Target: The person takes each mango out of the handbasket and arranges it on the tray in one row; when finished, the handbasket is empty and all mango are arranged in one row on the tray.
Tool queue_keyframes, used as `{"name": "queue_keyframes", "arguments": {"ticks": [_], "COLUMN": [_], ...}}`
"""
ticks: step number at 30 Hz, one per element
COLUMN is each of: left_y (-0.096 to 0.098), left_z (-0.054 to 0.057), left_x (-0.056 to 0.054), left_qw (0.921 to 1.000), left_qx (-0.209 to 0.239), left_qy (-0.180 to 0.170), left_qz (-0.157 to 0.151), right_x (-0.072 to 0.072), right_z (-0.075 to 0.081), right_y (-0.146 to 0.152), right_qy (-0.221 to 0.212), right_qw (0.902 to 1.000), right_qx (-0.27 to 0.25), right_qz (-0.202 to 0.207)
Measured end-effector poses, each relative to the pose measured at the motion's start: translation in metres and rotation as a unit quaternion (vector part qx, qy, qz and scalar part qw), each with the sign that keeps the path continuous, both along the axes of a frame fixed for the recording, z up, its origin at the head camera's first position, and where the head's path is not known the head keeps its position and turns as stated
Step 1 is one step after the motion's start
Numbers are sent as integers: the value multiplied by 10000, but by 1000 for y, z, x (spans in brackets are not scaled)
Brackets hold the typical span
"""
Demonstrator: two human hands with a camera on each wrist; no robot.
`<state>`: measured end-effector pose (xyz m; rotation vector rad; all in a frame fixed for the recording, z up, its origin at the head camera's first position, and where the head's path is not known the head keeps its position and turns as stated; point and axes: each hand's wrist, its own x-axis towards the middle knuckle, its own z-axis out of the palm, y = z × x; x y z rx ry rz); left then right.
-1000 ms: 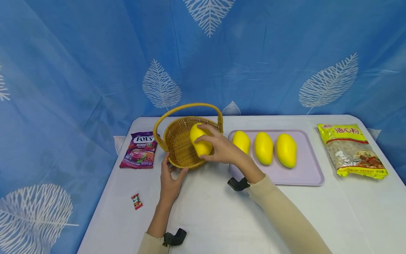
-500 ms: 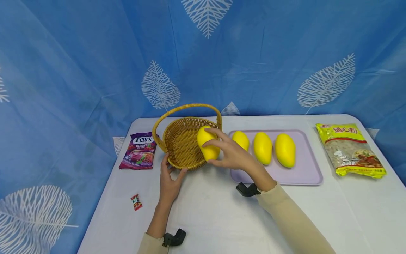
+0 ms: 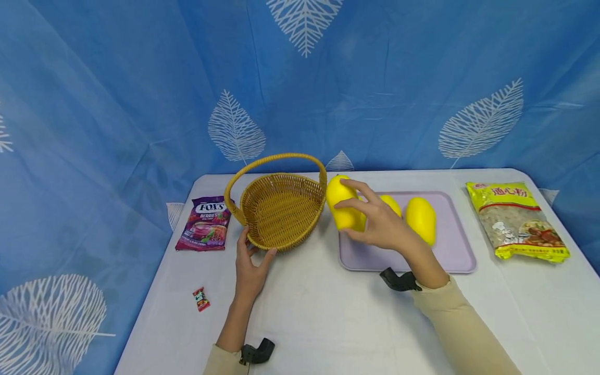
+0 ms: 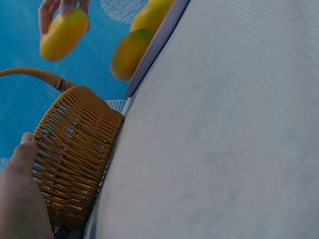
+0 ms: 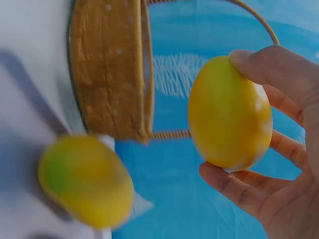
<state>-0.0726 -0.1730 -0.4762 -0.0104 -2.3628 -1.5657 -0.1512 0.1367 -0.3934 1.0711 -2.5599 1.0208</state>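
My right hand (image 3: 382,224) holds a yellow mango (image 3: 344,203) above the left side of a pale purple tray (image 3: 450,260). In the right wrist view, thumb and fingers grip that mango (image 5: 229,114) at its ends. A mango on the tray (image 3: 420,219) shows at the right; another (image 3: 391,204) is partly covered by the hand, and a third is mostly hidden behind the held one. My left hand (image 3: 250,273) grips the near left side of a wicker basket (image 3: 281,213), thumb on its wall in the left wrist view. Nothing lies inside the basket.
A purple candy bag (image 3: 203,224) lies left of the basket, with a small red wrapped sweet (image 3: 201,299) nearer the front. Right of the tray lies a yellow-edged food bag (image 3: 517,221). The basket's arched handle (image 3: 281,155) stands upright. Behind the white table (image 3: 319,323) hangs a blue leaf-print cloth (image 3: 375,104).
My right hand has lifted the mango out from inside the basket and carried it right, over the tray. The left hand has stayed on the basket.
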Motion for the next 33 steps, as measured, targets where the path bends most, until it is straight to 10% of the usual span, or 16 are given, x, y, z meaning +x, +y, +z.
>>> {"name": "queue_keyframes", "arguments": {"ticks": [16, 33], "left_y": [0, -1], "left_z": [1, -2], "left_x": [1, -1], "left_qw": [10000, 9998], "left_qx": [-32, 42], "left_qy": [54, 159], "left_qz": [-33, -88], "right_x": [5, 22], "right_z": [-8, -36], "right_y": [115, 191], "right_qy": [379, -698], "right_qw": [9923, 9731], "right_qx": [77, 472], "right_qz": [-1179, -2146]}}
